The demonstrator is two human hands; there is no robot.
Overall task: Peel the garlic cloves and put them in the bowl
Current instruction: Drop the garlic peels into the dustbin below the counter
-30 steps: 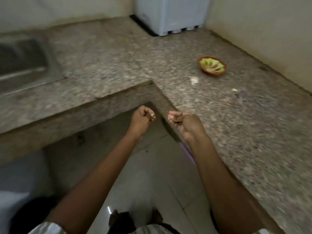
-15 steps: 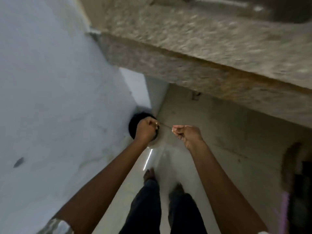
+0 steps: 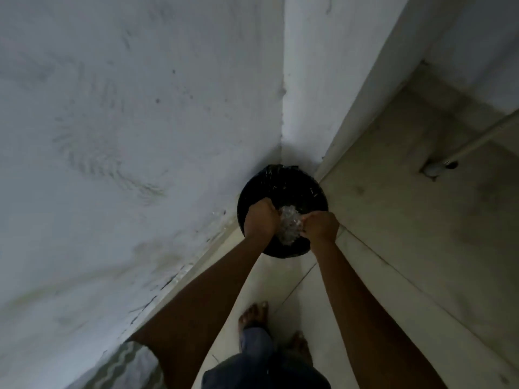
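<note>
Both hands hang over a round black bin (image 3: 303, 186) standing on the floor in a wall corner. My left hand (image 3: 259, 220) is curled shut above the bin's left side, back towards the camera. My right hand (image 3: 321, 227) is pinched shut just right of it, fingertips turned towards the left hand. The small garlic clove and its peel are hidden behind the fingers. Between the hands, a pale crumpled heap of scraps (image 3: 289, 226) lies inside the bin. The bowl is out of view.
A white wall (image 3: 126, 136) fills the left, meeting a second wall (image 3: 309, 80) in the corner behind the bin. Pale floor tiles (image 3: 407, 220) spread to the right, with a pipe end (image 3: 438, 167) low down. My bare feet (image 3: 254, 315) stand below the bin.
The view swung from the granite counter with the bowl down to the floor corner. Both hands moved over the black bin; a thin strip stretched between them half a second ago.
</note>
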